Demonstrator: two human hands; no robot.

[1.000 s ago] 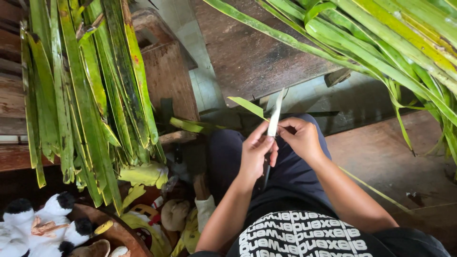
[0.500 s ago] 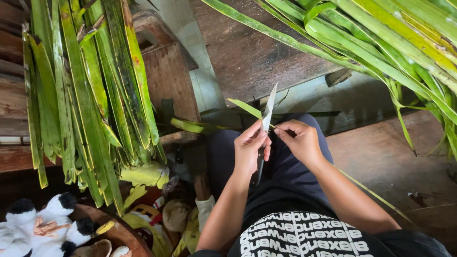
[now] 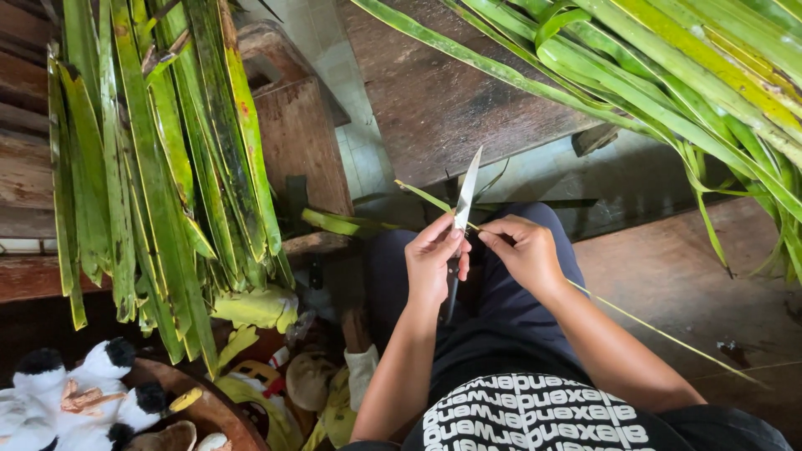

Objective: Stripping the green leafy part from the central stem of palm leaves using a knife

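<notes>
My left hand (image 3: 433, 260) grips a knife (image 3: 464, 194), its pale blade pointing up and away from me. My right hand (image 3: 525, 251) pinches a long narrow green leaf strip (image 3: 422, 196) right beside the blade. The strip runs from its tip left of the knife, across the blade, and trails away past my right forearm toward the lower right. Both hands are held together above my lap, almost touching.
A bundle of cut green leaves (image 3: 159, 150) hangs at the left over a wooden bench (image 3: 296, 134). Long fresh leaves (image 3: 668, 75) spread across the upper right over a dark wooden table (image 3: 443, 100). Plush toys and a basket (image 3: 100, 401) sit at the lower left.
The knife and both hands have shifted slightly left and down. The leaf strip's free tip has grown thinner and shorter left of the blade, and the strip has slid toward the right.
</notes>
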